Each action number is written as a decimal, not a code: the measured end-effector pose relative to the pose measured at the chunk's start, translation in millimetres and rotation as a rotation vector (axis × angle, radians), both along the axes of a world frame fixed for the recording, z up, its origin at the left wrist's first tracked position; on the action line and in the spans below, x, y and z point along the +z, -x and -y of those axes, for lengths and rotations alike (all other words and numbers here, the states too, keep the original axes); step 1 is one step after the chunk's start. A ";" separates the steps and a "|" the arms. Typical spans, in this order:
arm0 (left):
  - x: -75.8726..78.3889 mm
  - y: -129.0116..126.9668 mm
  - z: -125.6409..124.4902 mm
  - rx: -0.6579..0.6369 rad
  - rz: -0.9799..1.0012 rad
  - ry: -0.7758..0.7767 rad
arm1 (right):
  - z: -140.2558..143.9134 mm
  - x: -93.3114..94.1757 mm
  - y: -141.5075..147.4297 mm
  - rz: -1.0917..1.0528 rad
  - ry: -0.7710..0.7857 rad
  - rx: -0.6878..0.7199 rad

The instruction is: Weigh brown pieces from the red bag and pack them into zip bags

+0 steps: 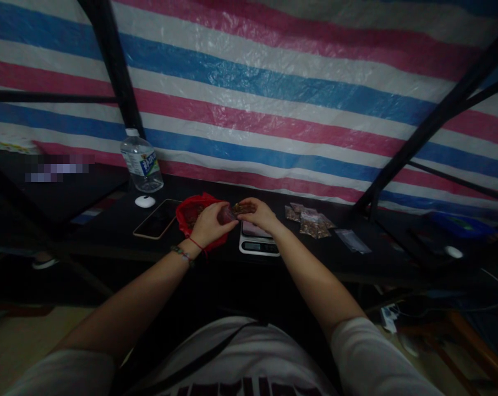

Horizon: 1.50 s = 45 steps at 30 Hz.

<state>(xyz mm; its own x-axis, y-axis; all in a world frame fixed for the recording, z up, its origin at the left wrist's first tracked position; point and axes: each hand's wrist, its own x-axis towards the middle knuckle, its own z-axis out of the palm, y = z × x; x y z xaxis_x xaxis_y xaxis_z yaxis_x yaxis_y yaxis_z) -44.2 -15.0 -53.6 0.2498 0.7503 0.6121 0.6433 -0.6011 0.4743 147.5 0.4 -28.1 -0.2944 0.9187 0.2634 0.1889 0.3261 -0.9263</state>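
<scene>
Small packet [241,208] between pinched fingers [228,212]

phone [157,219] L | bag [191,212] mid | scale [259,242] R | bottle [142,160] behind

You can see a water bottle [141,162] standing at the back of the dark table [215,258], with a small white cap [145,201] lying just in front of it. A phone [157,219] lies flat to the right of the bottle, nearer to you. Far to the right of the bottle lies a little pile of filled packets [310,221], then some clear empty bags [353,241] beyond them, and behind the bottle hangs a striped sheet [273,88] in pink, blue and white.
</scene>
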 end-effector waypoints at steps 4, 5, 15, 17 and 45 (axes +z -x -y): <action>-1.9 0.6 -2.0 0.006 -0.010 -0.015 | -1.4 5.8 0.3 0.160 -0.098 0.063; -2.2 0.6 -2.1 0.004 -0.012 -0.013 | -1.5 8.0 0.4 0.202 -0.121 0.066; -5.4 -1.7 0.8 0.033 0.071 0.003 | -3.2 30.4 11.6 0.392 -0.299 0.070; -5.9 -2.2 0.7 0.048 0.096 0.005 | -3.0 31.4 12.6 0.374 -0.355 0.075; -7.7 0.9 -5.5 0.102 0.182 0.058 | -21.6 -47.6 -99.1 0.487 -0.160 -0.423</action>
<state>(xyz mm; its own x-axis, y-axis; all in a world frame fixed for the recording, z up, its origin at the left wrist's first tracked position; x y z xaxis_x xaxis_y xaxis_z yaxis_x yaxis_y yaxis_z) -45.0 -9.5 -61.3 0.0605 0.8012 0.5954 0.5998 -0.5060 0.6199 246.6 21.9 -75.7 -0.0371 0.9417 0.3344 0.7154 0.2587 -0.6490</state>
